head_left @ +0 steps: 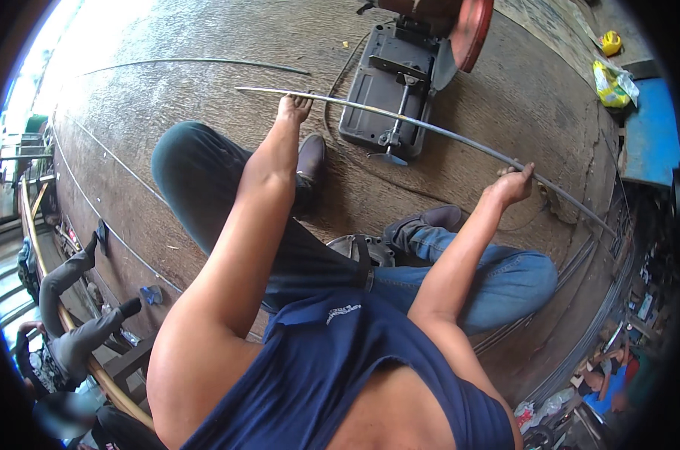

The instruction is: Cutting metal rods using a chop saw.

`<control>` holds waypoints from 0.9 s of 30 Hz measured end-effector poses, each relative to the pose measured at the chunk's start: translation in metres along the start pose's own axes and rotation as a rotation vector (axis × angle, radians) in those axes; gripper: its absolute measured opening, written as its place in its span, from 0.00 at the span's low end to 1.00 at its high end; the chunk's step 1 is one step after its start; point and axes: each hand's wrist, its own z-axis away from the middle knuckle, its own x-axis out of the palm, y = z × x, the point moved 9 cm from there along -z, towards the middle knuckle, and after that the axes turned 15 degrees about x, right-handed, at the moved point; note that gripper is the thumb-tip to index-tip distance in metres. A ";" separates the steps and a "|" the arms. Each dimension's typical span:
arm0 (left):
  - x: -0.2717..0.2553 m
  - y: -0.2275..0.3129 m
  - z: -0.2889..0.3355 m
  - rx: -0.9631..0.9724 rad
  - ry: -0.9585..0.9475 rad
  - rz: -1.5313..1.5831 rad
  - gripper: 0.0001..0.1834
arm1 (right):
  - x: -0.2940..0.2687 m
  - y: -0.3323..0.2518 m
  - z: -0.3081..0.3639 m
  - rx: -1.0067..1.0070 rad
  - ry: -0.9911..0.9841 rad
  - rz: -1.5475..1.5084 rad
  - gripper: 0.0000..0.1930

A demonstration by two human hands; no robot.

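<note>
A long, thin metal rod (pixel 445 133) slants from the upper middle down to the right, across the base of a cut-off saw (pixel 377 90). My left hand (pixel 296 107) holds it near its far left end, palm turned up, with fingertips showing past the rod. Farther along, my right hand (pixel 514 185) is closed round the same rod, right of the saw. The saw has a dark base, a screw clamp (pixel 394 135) and a red disc (pixel 473 34). The rod passes over the clamp area; whether it touches the clamp I cannot tell.
Another rod (pixel 197 61) lies on the worn wooden floor at upper left. Several rods (pixel 576 262) lie along the right. A yellow-green plastic bag (pixel 611 84) is beside a blue panel (pixel 653 135). At left, a person (pixel 70 345) sits by a bent pole (pixel 104 375).
</note>
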 end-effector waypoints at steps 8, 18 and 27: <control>0.004 0.011 0.017 -0.007 0.192 -0.120 0.14 | -0.024 -0.014 -0.022 -0.011 0.063 -0.162 0.24; 0.246 0.226 0.113 1.154 -0.918 -0.744 0.18 | -0.034 -0.097 -0.004 0.131 -0.330 -0.399 0.15; 0.389 0.236 0.359 1.993 -0.605 -1.525 0.24 | -0.138 -0.163 -0.010 0.138 -0.424 -0.546 0.13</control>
